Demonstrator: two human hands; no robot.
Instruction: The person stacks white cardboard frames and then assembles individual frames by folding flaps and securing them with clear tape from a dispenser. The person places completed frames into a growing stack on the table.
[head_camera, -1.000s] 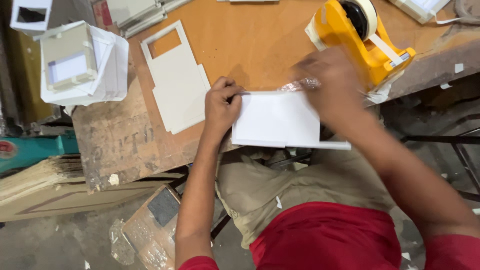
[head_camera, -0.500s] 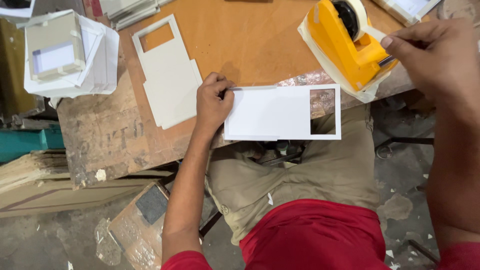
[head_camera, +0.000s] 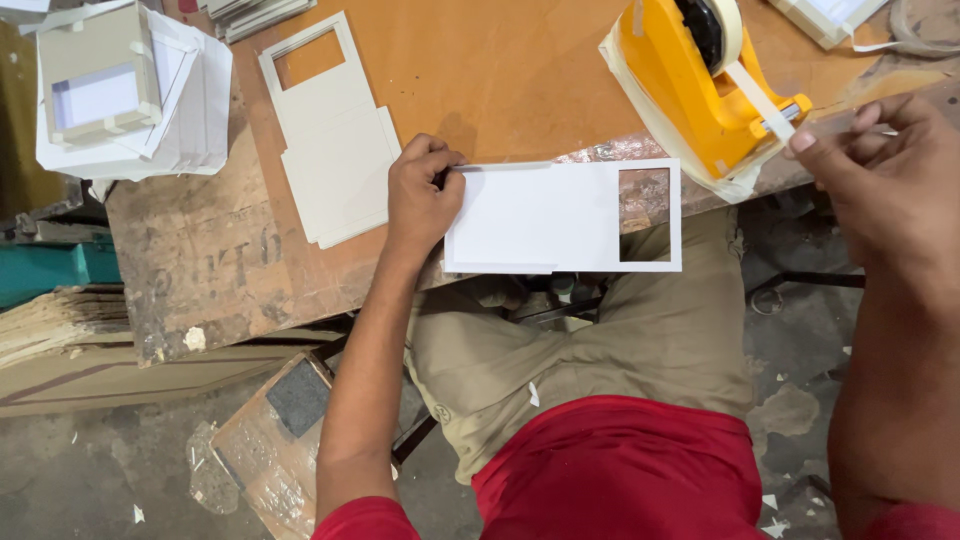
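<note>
On the worn orange wooden workbench (head_camera: 500, 80), the white cardboard sheet with a square window (head_camera: 560, 215) overhangs the near edge, pinned flat by the left hand (head_camera: 420, 195), fingers curled together. The right hand (head_camera: 880, 180) pinches tape at the yellow tape dispenser (head_camera: 700, 85); pulling straight should keep it clean. A stack of similar white cutouts (head_camera: 335, 150) lies just left, clear of the work.

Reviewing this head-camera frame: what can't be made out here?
- Right hand: whether its fingertips actually grip the tape strip from the yellow tape dispenser; the contact is too small to tell.
- Left hand: its palm hides the left end of the white card with a square window.
- Stack of folded white boxes: its top is cut off by the upper frame edge.
- Table: its far side is cut off by the top edge.
</note>
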